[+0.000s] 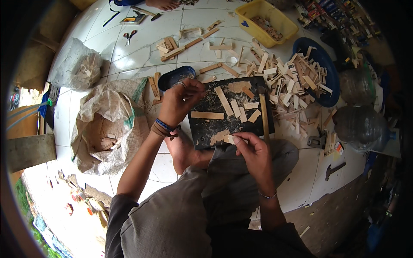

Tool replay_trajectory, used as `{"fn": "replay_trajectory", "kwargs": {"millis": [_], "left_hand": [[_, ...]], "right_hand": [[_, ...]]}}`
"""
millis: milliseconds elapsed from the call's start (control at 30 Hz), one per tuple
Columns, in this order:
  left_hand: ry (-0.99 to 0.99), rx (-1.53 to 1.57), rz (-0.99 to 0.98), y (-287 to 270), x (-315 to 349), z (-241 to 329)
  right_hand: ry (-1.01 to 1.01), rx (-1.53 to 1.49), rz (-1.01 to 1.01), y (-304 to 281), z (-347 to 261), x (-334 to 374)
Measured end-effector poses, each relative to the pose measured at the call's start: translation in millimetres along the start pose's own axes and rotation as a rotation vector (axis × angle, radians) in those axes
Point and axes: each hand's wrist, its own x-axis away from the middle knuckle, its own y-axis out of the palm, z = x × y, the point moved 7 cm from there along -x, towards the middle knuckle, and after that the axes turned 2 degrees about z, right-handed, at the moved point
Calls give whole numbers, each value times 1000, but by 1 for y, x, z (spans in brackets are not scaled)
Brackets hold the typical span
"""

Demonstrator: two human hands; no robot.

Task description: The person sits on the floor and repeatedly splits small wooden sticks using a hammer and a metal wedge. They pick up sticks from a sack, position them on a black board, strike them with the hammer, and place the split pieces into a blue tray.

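My right hand (254, 154) pinches a short pale wood piece (231, 139) between thumb and fingers over the near edge of a worn black board (201, 131). With its fingers curled together, my left hand (183, 99) hovers by the board's far left corner, near a blue oval dish (166, 80) of small thin bits. Whatever its fingertips hold is too small to make out. On the board lie a long wood strip (207, 115), a slanted strip (223, 101) and several shorter pieces. A hammer (264, 116) with a wooden handle rests along the board's right side.
Right of the board, loose wood strips (282, 86) spill from a blue basin (329, 71). A yellow tub (275, 26) stands beyond. An open woven sack (107, 129) sits at left, with scissors (129, 37) farther off. Another hammer (334, 170) lies at right.
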Motion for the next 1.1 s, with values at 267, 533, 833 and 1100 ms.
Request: {"fn": "replay_trajectory", "kwargs": {"millis": [267,533,833,1100], "left_hand": [[240,-425,20,1,6,1],[464,-914,-105,25,18,3],[677,-1172,-359,57,9,11],[740,-1189,-395,58,5,10]], "right_hand": [[-3,46,-14,-3,3,-2],[-13,-6,-26,-1,5,-2],[3,-14,-26,-2,9,-2],[-2,-24,-22,-2,8,-2]]}}
